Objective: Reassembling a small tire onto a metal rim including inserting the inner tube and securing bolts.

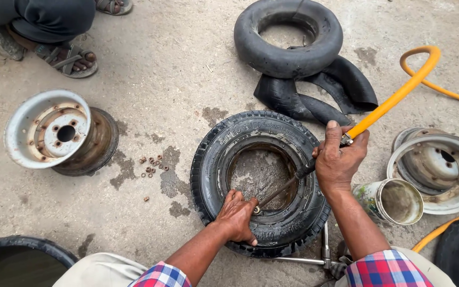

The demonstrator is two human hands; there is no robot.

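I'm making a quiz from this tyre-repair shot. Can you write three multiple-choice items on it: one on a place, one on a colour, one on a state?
1. Where do the small rusty nuts lie?
A. inside the tyre
B. on the ground between the left rim and the tyre
C. in the tin can

2. What colour is the hose?
A. yellow-orange
B. green
C. blue

3. What is the right hand doing?
A. resting open on the ground
B. gripping the hose nozzle
C. holding a rim

Answers: 1 B, they sit beside the left rim and the tyre; 2 A, plainly yellow-orange; 3 B, fingers closed round the nozzle.
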